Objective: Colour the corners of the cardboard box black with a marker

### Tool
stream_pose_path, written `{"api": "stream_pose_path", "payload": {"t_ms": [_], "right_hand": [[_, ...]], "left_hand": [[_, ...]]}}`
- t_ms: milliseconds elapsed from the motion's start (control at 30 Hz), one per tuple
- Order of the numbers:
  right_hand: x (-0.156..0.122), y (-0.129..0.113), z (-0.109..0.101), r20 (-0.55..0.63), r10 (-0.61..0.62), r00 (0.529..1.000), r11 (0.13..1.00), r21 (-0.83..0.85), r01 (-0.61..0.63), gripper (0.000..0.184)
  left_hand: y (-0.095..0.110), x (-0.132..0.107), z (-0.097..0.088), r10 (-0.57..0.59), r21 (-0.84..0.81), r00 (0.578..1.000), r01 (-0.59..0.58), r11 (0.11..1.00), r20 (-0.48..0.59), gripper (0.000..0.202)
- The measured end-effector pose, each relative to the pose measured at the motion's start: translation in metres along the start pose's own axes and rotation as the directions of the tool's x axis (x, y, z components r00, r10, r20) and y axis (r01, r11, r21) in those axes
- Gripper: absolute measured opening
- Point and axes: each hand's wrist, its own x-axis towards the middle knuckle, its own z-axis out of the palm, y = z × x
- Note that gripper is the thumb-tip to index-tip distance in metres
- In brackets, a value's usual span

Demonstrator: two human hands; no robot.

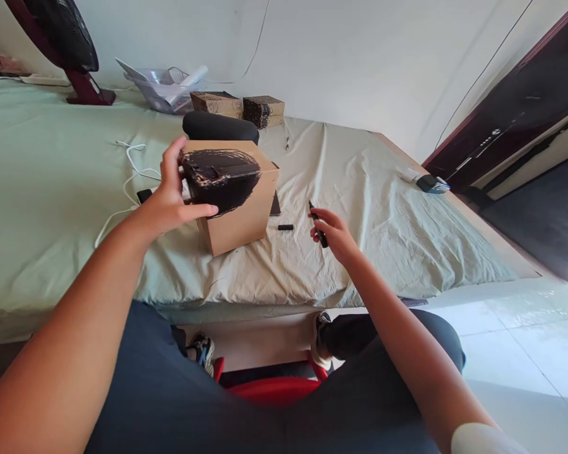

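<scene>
A brown cardboard box (241, 217) stands on the green bed sheet (52, 189), its top smeared with black ink. My left hand (168, 198) grips the box's left upper edge, thumb on the blackened top. My right hand (334, 233) hovers to the right of the box, closed around a black marker (318, 232) that points up and away. The marker's black cap (285, 227) lies on the sheet between the box and my right hand.
White cables (127, 183) trail left of the box. Two smaller inked boxes (239, 107) and a clear plastic tray (163, 88) sit at the back by the wall. A fan base (82, 91) stands far left. A small dark device (430, 183) lies at the bed's right edge.
</scene>
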Motion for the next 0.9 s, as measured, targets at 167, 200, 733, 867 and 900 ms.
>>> {"api": "stream_pose_path", "payload": {"t_ms": [167, 200, 733, 867, 900], "right_hand": [[-0.002, 0.010, 0.001, 0.031, -0.022, 0.999, 0.712, -0.701, 0.037, 0.048], [-0.004, 0.009, 0.003, 0.064, -0.008, 0.998, 0.626, -0.778, 0.055, 0.049], [-0.012, 0.007, 0.024, 0.206, 0.009, 0.978, 0.500, -0.848, 0.174, 0.054], [-0.012, 0.011, 0.031, 0.225, 0.000, 0.974, 0.505, -0.841, 0.194, 0.055], [-0.011, 0.012, 0.033, 0.224, -0.005, 0.975, 0.502, -0.842, 0.197, 0.055]], "left_hand": [[-0.004, -0.002, -0.019, -0.070, -0.072, 0.989, 0.080, 0.994, 0.131, 0.138], [-0.003, -0.003, -0.020, -0.073, -0.076, 0.988, 0.084, 0.994, 0.139, 0.137], [-0.012, -0.009, -0.045, -0.140, -0.077, 0.975, 0.156, 0.985, 0.174, 0.130], [-0.017, -0.009, -0.044, -0.132, -0.092, 0.978, 0.148, 0.985, 0.163, 0.130], [-0.018, -0.009, -0.044, -0.136, -0.095, 0.979, 0.152, 0.984, 0.153, 0.131]]}}
